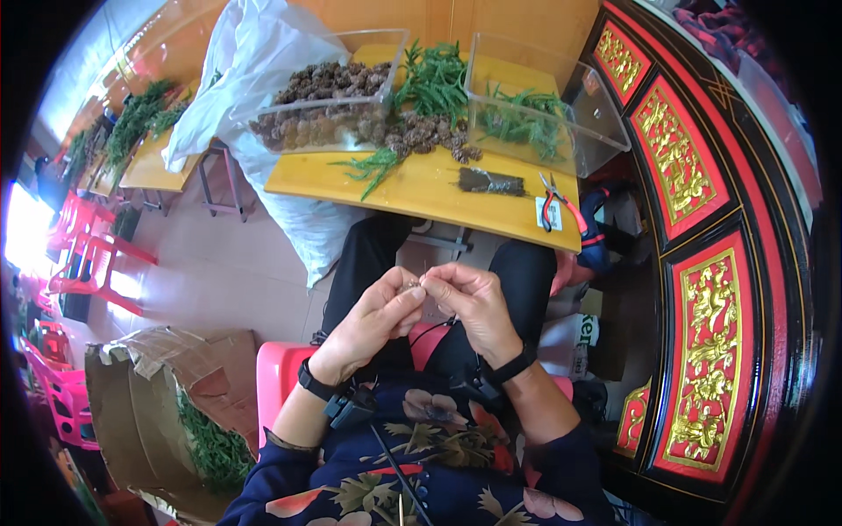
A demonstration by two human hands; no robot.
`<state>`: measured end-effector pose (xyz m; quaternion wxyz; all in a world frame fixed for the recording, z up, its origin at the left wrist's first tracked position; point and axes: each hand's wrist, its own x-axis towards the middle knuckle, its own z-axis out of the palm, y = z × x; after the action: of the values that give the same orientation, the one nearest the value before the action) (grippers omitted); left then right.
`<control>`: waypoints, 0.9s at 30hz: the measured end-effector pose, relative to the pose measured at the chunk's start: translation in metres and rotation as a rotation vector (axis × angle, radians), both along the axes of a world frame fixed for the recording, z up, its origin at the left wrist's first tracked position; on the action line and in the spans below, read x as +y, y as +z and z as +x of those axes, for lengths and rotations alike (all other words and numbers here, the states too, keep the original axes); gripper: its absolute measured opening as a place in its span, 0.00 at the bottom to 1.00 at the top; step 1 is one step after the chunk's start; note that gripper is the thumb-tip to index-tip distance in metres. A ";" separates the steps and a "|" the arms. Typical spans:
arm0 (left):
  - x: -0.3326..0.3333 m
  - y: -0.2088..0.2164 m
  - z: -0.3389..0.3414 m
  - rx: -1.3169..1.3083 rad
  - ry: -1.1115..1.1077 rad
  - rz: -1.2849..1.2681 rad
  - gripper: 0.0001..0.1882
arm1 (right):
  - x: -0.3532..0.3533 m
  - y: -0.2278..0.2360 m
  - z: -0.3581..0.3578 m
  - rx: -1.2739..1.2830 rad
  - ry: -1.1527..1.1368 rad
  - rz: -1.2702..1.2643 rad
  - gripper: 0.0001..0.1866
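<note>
Both hands meet above my lap, in front of the table's near edge. My left hand (383, 309) is closed in a pinch, thumb against the fingers, on something small and brownish that is mostly hidden. Right beside it, my right hand (470, 301) pinches too, its fingertips touching those of the left. A thin wire-like strand (425, 265) rises from between the fingertips. On the yellow table (351, 182) ahead lie a bundle of short dark wires (491, 181), red-handled pliers (561, 203) and a loose heap of small pine cones (427, 135).
A clear bin of pine cones (329, 92) and a clear bin of green sprigs (526, 118) stand at the back, with green sprigs (434, 79) between. A white sack (303, 223) hangs left. An open cardboard box (132, 421) holds greenery. Carved red-and-gold panels (702, 351) line the right.
</note>
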<state>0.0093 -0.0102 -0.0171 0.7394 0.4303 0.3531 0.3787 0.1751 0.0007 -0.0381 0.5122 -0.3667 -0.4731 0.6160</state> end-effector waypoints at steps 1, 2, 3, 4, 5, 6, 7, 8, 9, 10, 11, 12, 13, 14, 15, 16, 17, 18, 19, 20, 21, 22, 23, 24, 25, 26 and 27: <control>-0.001 0.001 -0.001 0.032 0.012 0.026 0.07 | -0.002 0.003 -0.002 0.000 -0.017 -0.025 0.04; -0.001 0.001 -0.002 0.063 0.025 0.052 0.07 | -0.004 0.006 -0.003 0.001 -0.033 -0.051 0.04; -0.003 0.001 -0.002 0.062 0.028 0.064 0.07 | -0.006 0.008 -0.005 0.002 -0.049 -0.077 0.04; -0.004 0.002 -0.001 0.187 0.060 0.185 0.08 | -0.007 0.011 -0.006 0.000 -0.044 -0.066 0.04; -0.006 0.005 0.002 0.313 0.095 0.305 0.09 | -0.008 0.013 -0.006 0.022 -0.054 -0.108 0.05; -0.006 0.007 0.003 0.440 0.131 0.422 0.10 | -0.009 0.015 -0.005 0.044 -0.063 -0.151 0.05; -0.006 0.010 0.002 0.439 0.140 0.429 0.10 | -0.009 0.017 -0.005 0.065 -0.072 -0.195 0.06; -0.004 0.014 0.002 0.409 0.118 0.441 0.10 | -0.009 0.019 -0.004 0.063 -0.065 -0.188 0.06; -0.001 0.022 0.002 0.381 0.096 0.452 0.10 | -0.009 0.022 -0.002 0.127 -0.074 -0.180 0.06; 0.001 0.029 0.002 0.352 0.073 0.464 0.10 | -0.008 0.025 0.000 0.190 -0.083 -0.173 0.06; 0.006 0.032 0.003 0.354 0.084 0.467 0.10 | -0.008 0.027 0.000 0.255 -0.089 -0.169 0.06; 0.014 0.034 0.005 0.222 0.127 0.454 0.12 | -0.007 0.029 0.003 0.253 -0.080 -0.165 0.06; 0.022 0.038 0.005 0.088 0.167 0.439 0.13 | -0.006 0.030 0.006 0.287 -0.082 -0.180 0.06; 0.031 0.049 0.002 0.086 0.168 0.440 0.13 | -0.006 0.030 0.011 0.321 -0.092 -0.196 0.06; 0.042 0.063 0.000 0.143 0.068 0.378 0.13 | -0.006 0.029 0.014 0.353 -0.102 -0.213 0.06; 0.055 0.074 -0.001 0.211 -0.028 0.315 0.14 | -0.005 0.027 0.016 0.360 -0.096 -0.216 0.06; 0.072 0.079 0.000 0.219 -0.025 0.313 0.14 | -0.003 0.024 0.018 0.364 -0.098 -0.227 0.05; 0.092 0.081 0.001 0.218 -0.071 0.270 0.15 | -0.001 0.023 0.019 0.358 -0.106 -0.236 0.05; 0.111 0.081 0.000 0.219 -0.115 0.228 0.15 | 0.002 0.021 0.020 0.354 -0.110 -0.245 0.05; 0.129 0.080 0.000 0.216 -0.121 0.227 0.15 | 0.004 0.019 0.022 0.352 -0.116 -0.246 0.05; 0.144 0.080 -0.003 0.214 -0.090 0.176 0.14 | 0.004 0.017 0.022 0.358 -0.136 -0.257 0.05; 0.156 0.077 -0.006 0.213 -0.059 0.124 0.13 | 0.005 0.014 0.022 0.366 -0.156 -0.269 0.06; 0.169 0.070 -0.009 0.216 -0.061 0.116 0.13 | 0.007 0.010 0.023 0.374 -0.175 -0.284 0.06; 0.180 0.062 -0.011 0.295 0.012 0.114 0.12 | 0.009 0.008 0.027 0.376 -0.181 -0.290 0.06; 0.191 0.051 -0.015 0.377 0.082 0.111 0.12 | 0.010 0.005 0.029 0.364 -0.175 -0.286 0.06; 0.203 0.036 -0.021 0.382 0.077 0.106 0.12 | 0.011 0.005 0.032 0.352 -0.164 -0.282 0.05; 0.213 0.021 -0.029 0.643 0.131 0.310 0.12 | 0.013 0.003 0.035 0.340 -0.152 -0.277 0.05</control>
<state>-0.0197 0.2031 0.0039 0.4908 0.6108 0.5327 0.3199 0.2097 0.0136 -0.0351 0.5743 -0.3587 -0.2620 0.6876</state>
